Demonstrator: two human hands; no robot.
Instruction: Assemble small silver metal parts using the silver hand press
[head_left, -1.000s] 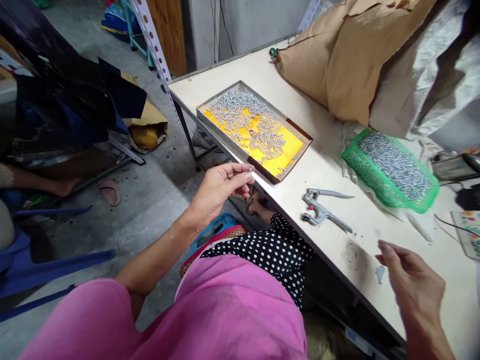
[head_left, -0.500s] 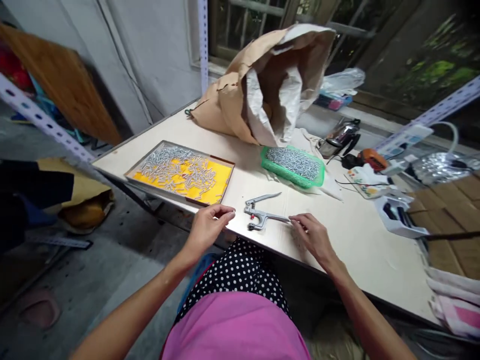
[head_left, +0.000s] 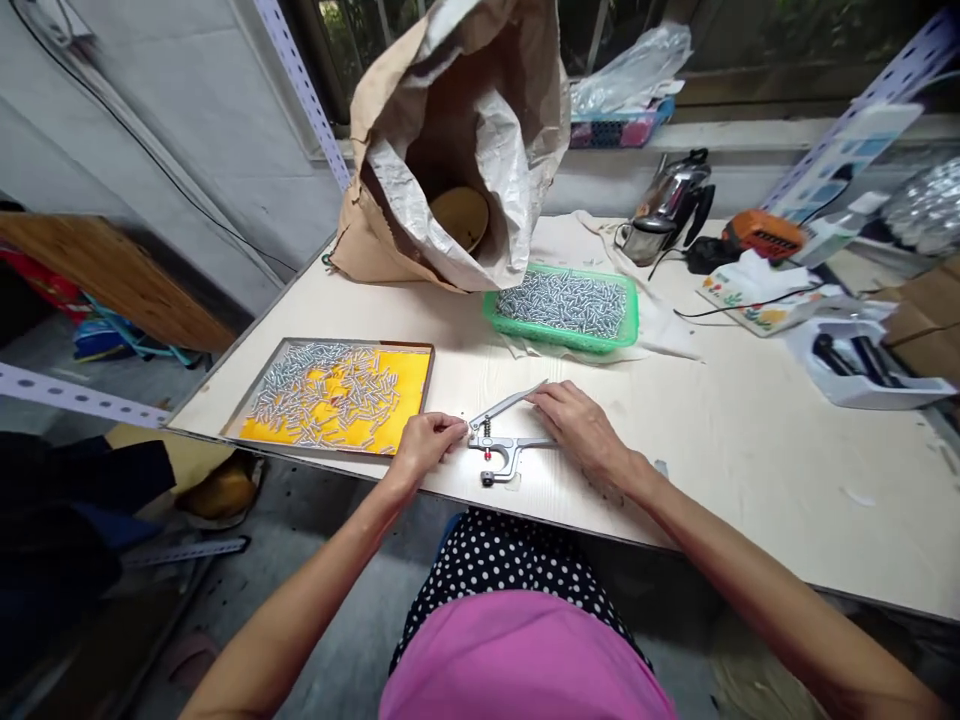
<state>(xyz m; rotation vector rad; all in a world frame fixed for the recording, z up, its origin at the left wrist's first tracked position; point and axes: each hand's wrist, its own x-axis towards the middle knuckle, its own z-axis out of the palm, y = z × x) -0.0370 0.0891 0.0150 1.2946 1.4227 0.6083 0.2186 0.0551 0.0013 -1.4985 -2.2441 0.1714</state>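
Note:
Grey metal snap-fastener pliers (head_left: pixel 513 441) lie at the table's front edge, handles spread to the right, with a spring and a red-tipped pin near the jaw. My right hand (head_left: pixel 589 432) is closed around the handle ends, fingertips on the upper handle, palm covering the end of the lower one. My left hand (head_left: pixel 429 446) is pinched closed beside the hinge end of the pliers; whatever is between its fingertips is too small to make out. Left of it, a shallow tray (head_left: pixel 430 380) with a yellow bottom holds many small silvery metal pins (head_left: pixel 300 385).
A green plastic basket (head_left: pixel 631 325) full of similar silvery pieces stands behind the pliers. A large open paper sack (head_left: pixel 375 225) leans at the back. Toward the right are a metal kettle (head_left: pixel 679 195), an orange tool (head_left: pixel 763 234) and a white bin (head_left: pixel 862 385) with black items.
My right hand has moved from the lower handle's tip to close over both handle ends. The left hand has come up against the pliers' hinge end. My view has turned to the right.

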